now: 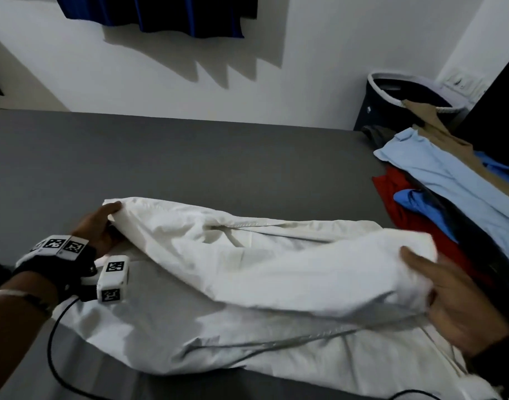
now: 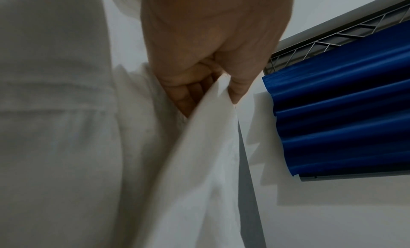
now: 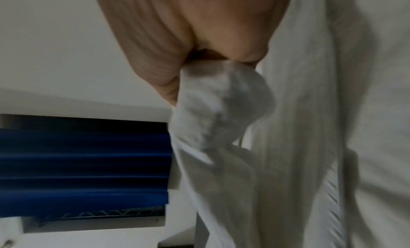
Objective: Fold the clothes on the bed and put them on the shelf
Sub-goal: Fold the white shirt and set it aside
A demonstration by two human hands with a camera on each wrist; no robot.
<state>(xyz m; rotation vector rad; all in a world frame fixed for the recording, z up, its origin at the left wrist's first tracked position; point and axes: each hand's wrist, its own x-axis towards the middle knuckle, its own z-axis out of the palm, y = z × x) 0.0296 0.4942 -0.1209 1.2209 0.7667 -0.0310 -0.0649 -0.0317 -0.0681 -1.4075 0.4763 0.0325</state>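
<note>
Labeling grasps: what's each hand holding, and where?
Both grip the white garment: left hand at its far-left end, right hand at the bunched right end.

A grey bed [image 1: 189,166] fills the near and middle ground, its far edge meeting a white wall [image 1: 319,67]. High on that wall, at the far left, a blue curtain [image 1: 161,13] hangs in pleats and throws a jagged shadow down the paint. The left wrist view shows a metal window grille [image 2: 332,39] beside the same curtain. In the far right corner stands a dark laundry basket [image 1: 392,96] with a pale rim, and white wall switches [image 1: 464,82] sit just right of it. The light is dim and cool.
</note>
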